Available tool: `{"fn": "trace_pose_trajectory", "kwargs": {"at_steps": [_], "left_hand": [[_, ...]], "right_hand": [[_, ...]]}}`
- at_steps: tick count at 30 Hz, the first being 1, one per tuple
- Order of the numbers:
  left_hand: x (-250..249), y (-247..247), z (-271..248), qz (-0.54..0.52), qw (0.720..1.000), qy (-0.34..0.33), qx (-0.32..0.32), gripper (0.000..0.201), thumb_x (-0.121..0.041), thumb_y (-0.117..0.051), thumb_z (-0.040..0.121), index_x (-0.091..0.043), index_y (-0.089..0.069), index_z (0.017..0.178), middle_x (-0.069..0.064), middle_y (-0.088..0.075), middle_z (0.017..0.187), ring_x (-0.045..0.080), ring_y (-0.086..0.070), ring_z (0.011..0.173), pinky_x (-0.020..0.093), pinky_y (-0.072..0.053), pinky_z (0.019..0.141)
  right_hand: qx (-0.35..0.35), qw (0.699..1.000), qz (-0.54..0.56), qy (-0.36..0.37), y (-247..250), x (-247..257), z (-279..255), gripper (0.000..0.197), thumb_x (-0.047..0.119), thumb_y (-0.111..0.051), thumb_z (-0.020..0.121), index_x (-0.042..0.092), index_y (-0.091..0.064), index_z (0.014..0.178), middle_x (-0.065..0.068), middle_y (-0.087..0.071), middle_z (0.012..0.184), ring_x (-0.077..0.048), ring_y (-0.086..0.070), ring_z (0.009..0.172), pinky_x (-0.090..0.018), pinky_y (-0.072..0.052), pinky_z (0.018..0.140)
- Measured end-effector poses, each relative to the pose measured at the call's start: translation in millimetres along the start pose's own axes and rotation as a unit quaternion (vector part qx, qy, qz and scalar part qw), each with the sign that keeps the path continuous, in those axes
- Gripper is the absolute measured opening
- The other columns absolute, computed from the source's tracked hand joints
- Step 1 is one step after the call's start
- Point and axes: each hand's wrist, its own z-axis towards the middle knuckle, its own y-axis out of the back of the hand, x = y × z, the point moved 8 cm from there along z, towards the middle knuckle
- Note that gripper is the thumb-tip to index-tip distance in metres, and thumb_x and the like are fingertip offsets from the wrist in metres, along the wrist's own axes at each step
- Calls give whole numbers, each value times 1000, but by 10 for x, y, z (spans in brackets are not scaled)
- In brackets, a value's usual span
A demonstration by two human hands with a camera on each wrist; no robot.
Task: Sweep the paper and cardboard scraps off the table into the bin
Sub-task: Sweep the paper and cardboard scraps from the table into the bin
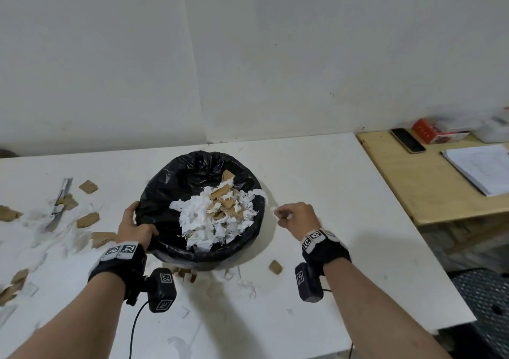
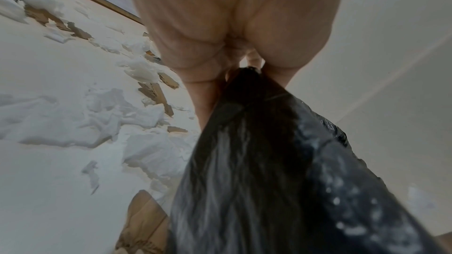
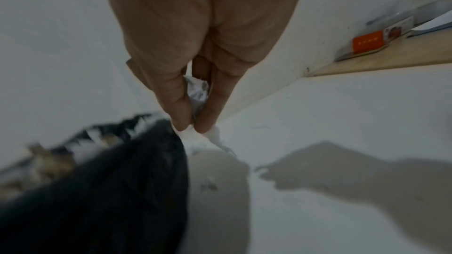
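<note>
A round bin [image 1: 165, 182] lined with a black bag stands on the white table [image 1: 316, 171], part full of white paper and brown cardboard scraps [image 1: 220, 215]. My left hand [image 1: 135, 226] grips the bin's near-left rim; the left wrist view shows the black bag [image 2: 257, 142] caught between thumb and fingers. My right hand [image 1: 292, 218] hovers just right of the bin and pinches a white paper scrap [image 3: 198, 94] between thumb and fingers. More scraps [image 1: 88, 219] lie across the table's left side, and one cardboard piece [image 1: 275, 267] sits near my right wrist.
A wooden table [image 1: 429, 187] adjoins on the right, carrying a phone [image 1: 407, 140], a red box [image 1: 438, 132] and a stack of papers [image 1: 479, 168]. A dark mesh stool [image 1: 484, 303] stands at the lower right. White walls run behind.
</note>
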Motion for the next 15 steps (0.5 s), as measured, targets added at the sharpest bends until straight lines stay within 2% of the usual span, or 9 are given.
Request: {"fn": "trace_pose_trajectory", "kwargs": {"at_steps": [2, 5, 6, 8, 10, 11, 13, 15], "left_hand": [[-38, 37, -55, 12, 1000, -7, 12, 85, 14, -53, 72, -34, -45, 142, 17, -63, 103, 35, -61, 76, 53, -59, 72], [-115, 21, -190, 3, 999, -21, 38, 84, 18, -49, 75, -29, -45, 144, 14, -61, 101, 28, -58, 69, 35, -52, 58], [-146, 8, -234, 2, 999, -24, 45, 84, 19, -48, 75, -29, -45, 143, 13, -61, 102, 27, -58, 69, 33, -50, 56], [-187, -48, -311, 15, 997, -34, 68, 85, 17, -48, 72, -34, -47, 139, 14, -64, 102, 33, -61, 74, 39, -56, 63], [-211, -106, -328, 24, 995, -40, 89, 87, 16, -49, 70, -39, -47, 137, 16, -66, 104, 36, -64, 80, 50, -59, 73], [-224, -136, -332, 25, 994, -41, 99, 87, 16, -49, 70, -38, -47, 138, 15, -66, 105, 35, -63, 80, 51, -59, 75], [-280, -180, -379, 22, 992, -51, 111, 85, 18, -49, 73, -30, -45, 144, 5, -58, 103, 27, -59, 75, 45, -57, 74], [-323, -197, -412, 17, 991, -66, 114, 83, 19, -49, 76, -23, -42, 147, -3, -47, 100, 16, -51, 71, 37, -52, 71]], "right_hand": [[-31, 999, 24, 22, 177, 294, 11, 27, 3, -76, 72, 12, -76, 97, -6, -75, 92, -13, -64, 83, -17, -44, 80], [-56, 997, 28, 51, 287, 718, 4, 29, 7, -77, 73, 14, -75, 101, -6, -75, 96, -18, -67, 91, -28, -52, 89], [-58, 996, 25, 57, 282, 841, -11, 30, 9, -77, 74, 16, -74, 103, -5, -74, 99, -19, -67, 94, -30, -52, 91], [-38, 997, 17, 62, 193, 1023, -68, 39, 9, -76, 75, 21, -70, 111, -3, -71, 111, -18, -65, 102, -31, -52, 93], [1, 998, 11, 60, 59, 1092, -132, 58, 5, -73, 76, 30, -58, 127, -2, -63, 126, -19, -62, 109, -33, -53, 92], [11, 998, 2, 59, 25, 1087, -170, 66, 2, -69, 78, 34, -52, 132, -1, -60, 130, -20, -62, 110, -33, -54, 91], [-15, 998, -1, 55, 99, 1012, -252, 66, 0, -61, 81, 35, -47, 135, 1, -60, 127, -21, -64, 104, -33, -54, 89], [-80, 996, 33, 37, 297, 830, -343, 57, -1, -57, 83, 28, -52, 132, 1, -61, 118, -19, -61, 101, -29, -51, 91]]}}
